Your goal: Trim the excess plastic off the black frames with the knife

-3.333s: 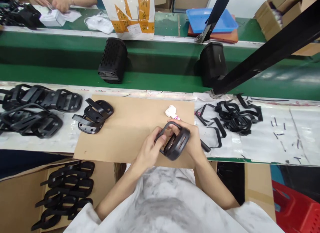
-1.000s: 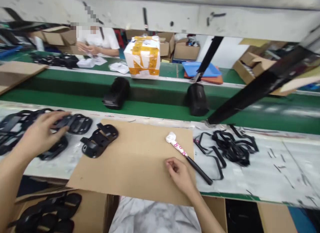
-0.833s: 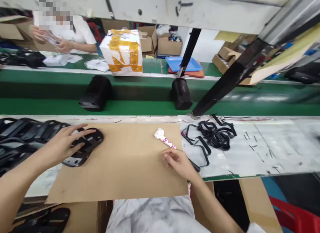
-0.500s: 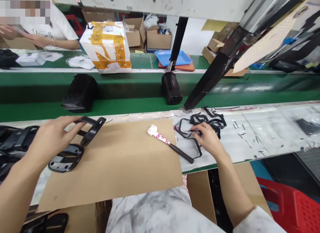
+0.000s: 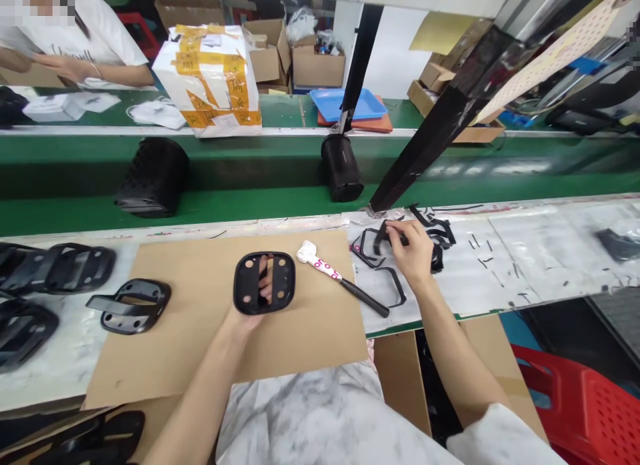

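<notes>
My left hand [image 5: 245, 317] holds a black plastic frame [image 5: 240, 282] from behind, above the cardboard sheet [image 5: 200, 348]. It is a rounded square with a slot and corner holes, through which some fingers show. My right hand [image 5: 414, 252] pinches a thin black strip [image 5: 381, 237] over a heap of black strips [image 5: 440, 232]. Between the hands lies a hammer [image 5: 361, 297] with a white-wrapped head and a black handle. One curved black strip [image 5: 395, 285] rests beside that handle. Another black plastic part [image 5: 137, 305] lies at the cardboard's left edge.
More black plastic parts [image 5: 75, 268] stand at the far left. Across the green channel [image 5: 250, 212] are two black cylindrical objects, a taped white box [image 5: 207, 85] and a blue tray [image 5: 350, 108]. A slanted dark post [image 5: 425, 152] rises behind my right hand. Another person works at the back left.
My left hand has carried the black plastic frame rightward to the middle of the cardboard and turned it face up. My right hand has lifted a strip slightly from the heap.
</notes>
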`<action>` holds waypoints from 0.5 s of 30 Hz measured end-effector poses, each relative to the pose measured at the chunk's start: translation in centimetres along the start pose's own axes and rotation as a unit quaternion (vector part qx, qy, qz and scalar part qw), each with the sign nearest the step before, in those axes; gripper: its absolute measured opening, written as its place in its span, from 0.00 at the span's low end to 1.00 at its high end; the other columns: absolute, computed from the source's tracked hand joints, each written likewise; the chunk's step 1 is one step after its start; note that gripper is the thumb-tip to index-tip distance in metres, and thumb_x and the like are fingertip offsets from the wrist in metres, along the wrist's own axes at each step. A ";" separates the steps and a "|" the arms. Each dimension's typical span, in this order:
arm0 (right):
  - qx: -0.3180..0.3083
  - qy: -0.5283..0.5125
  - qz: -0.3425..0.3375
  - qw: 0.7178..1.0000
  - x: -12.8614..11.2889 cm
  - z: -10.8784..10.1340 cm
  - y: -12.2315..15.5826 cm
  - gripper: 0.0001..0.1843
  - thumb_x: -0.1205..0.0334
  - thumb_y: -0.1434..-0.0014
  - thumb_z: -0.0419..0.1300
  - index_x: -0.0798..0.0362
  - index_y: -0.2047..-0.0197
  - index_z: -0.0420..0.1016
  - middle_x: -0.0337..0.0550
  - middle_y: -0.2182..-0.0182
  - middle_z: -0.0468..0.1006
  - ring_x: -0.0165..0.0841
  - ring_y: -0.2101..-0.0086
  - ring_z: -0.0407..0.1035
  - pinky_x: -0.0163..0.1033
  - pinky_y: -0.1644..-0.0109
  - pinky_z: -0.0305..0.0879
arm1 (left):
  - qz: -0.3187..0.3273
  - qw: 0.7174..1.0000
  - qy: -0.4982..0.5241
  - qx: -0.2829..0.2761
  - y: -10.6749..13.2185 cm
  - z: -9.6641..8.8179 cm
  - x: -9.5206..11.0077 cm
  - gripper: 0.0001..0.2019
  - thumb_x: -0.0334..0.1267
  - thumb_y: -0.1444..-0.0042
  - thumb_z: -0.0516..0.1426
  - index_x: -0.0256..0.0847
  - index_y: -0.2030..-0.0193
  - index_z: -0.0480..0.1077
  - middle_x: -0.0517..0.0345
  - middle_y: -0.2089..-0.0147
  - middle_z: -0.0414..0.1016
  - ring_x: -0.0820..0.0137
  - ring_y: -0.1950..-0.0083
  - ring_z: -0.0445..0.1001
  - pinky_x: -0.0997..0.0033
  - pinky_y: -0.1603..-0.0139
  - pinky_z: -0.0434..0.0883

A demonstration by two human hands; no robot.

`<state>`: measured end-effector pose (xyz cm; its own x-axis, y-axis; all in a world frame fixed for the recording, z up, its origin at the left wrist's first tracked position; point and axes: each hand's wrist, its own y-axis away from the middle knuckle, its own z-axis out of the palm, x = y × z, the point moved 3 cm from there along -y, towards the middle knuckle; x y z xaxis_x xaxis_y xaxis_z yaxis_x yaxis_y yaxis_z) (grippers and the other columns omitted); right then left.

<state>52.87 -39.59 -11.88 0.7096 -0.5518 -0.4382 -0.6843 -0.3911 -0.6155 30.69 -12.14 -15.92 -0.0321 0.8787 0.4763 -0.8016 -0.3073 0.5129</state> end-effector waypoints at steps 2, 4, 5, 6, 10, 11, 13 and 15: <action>0.040 -0.025 0.018 0.999 -0.5 0.4 -0.3 0.11 0.56 0.28 0.57 0.49 0.52 0.79 0.46 0.63 0.82 0.39 0.63 0.78 0.48 0.51 0.76 | -0.035 0.999 0.034 0.018 0.1 0.0 -2.0 0.08 0.32 0.36 0.62 0.38 0.67 0.72 0.70 0.81 0.57 0.81 0.84 0.57 0.83 0.83 0.60; 0.073 -0.099 0.056 0.991 -1.6 0.9 -0.3 0.10 0.54 0.29 0.59 0.50 0.53 0.78 0.44 0.64 0.82 0.37 0.65 0.80 0.47 0.54 0.78 | -0.058 0.997 0.033 0.032 0.3 0.4 -3.3 0.05 0.33 0.37 0.64 0.37 0.65 0.75 0.70 0.81 0.57 0.81 0.83 0.57 0.83 0.83 0.60; 0.081 -0.152 0.078 0.982 -2.4 1.1 -0.3 0.10 0.53 0.29 0.60 0.49 0.53 0.78 0.43 0.65 0.82 0.36 0.66 0.81 0.45 0.55 0.79 | -0.058 0.997 0.027 0.037 0.4 0.6 -3.7 0.04 0.33 0.38 0.65 0.36 0.64 0.76 0.69 0.81 0.59 0.80 0.83 0.59 0.82 0.82 0.62; 0.076 -0.204 0.097 0.971 -3.4 1.4 -0.1 0.09 0.53 0.30 0.62 0.49 0.53 0.77 0.41 0.65 0.82 0.36 0.67 0.81 0.43 0.57 0.79 | -0.053 0.997 0.022 0.042 0.5 0.8 -3.9 0.03 0.33 0.38 0.65 0.36 0.63 0.77 0.68 0.80 0.63 0.79 0.81 0.62 0.82 0.80 0.65; -0.026 -0.295 0.090 0.951 -8.9 2.2 1.2 0.12 0.56 0.33 0.67 0.46 0.48 0.78 0.38 0.65 0.85 0.34 0.67 0.82 0.38 0.60 0.80 | -0.022 0.998 -0.006 0.061 0.6 1.3 -4.6 0.07 0.34 0.42 0.68 0.37 0.58 0.81 0.60 0.71 0.77 0.75 0.74 0.72 0.75 0.69 0.75; -0.062 -0.290 0.064 0.953 -10.3 2.4 1.5 0.12 0.57 0.34 0.67 0.46 0.48 0.78 0.39 0.63 0.86 0.34 0.65 0.83 0.39 0.57 0.80 | -0.019 0.998 -0.017 0.060 0.6 1.3 -4.8 0.09 0.36 0.44 0.69 0.36 0.58 0.81 0.59 0.70 0.79 0.74 0.74 0.72 0.73 0.69 0.75; -0.114 -0.273 0.002 0.955 -12.4 2.8 2.2 0.08 0.60 0.33 0.67 0.45 0.51 0.80 0.41 0.59 0.87 0.36 0.61 0.83 0.41 0.53 0.80 | -0.009 0.998 -0.039 0.046 0.6 1.0 -5.2 0.12 0.39 0.46 0.71 0.37 0.57 0.81 0.58 0.69 0.80 0.74 0.74 0.72 0.73 0.70 0.73; -0.144 -0.256 -0.050 0.955 -13.6 3.5 2.5 0.04 0.61 0.31 0.64 0.46 0.55 0.81 0.42 0.59 0.87 0.38 0.59 0.83 0.44 0.51 0.79 | 0.007 0.998 -0.055 0.037 0.7 0.7 -5.5 0.15 0.42 0.49 0.73 0.38 0.56 0.81 0.57 0.67 0.81 0.72 0.73 0.73 0.73 0.72 0.72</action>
<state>42.06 -30.49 -9.71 0.7122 -0.0975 -0.6952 -0.5750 -0.6491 -0.4980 30.68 -17.42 -17.65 0.0261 0.8305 0.5564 -0.7553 -0.3482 0.5552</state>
